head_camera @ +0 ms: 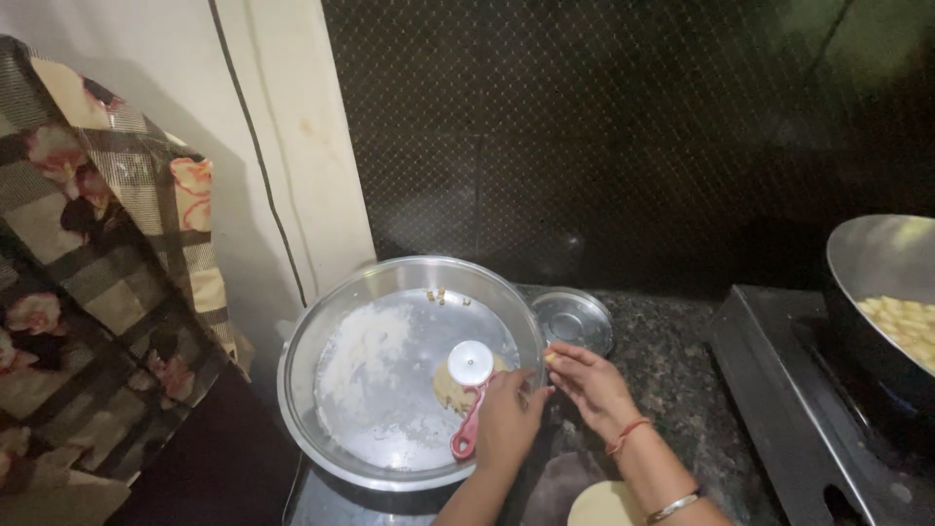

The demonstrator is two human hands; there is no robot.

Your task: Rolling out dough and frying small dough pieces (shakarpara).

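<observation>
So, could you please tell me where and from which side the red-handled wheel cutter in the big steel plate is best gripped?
Grip the wheel cutter by its red handle, probably coming from the near side. The handle slants toward the person, its end by the left hand, while the round white wheel rests on the dough at the far end. The steel plate rim is low, so it likely won't block that approach.

two hands (506, 419), one basin (321, 341), one small lid (573, 319), one cutter (469, 390)
</observation>
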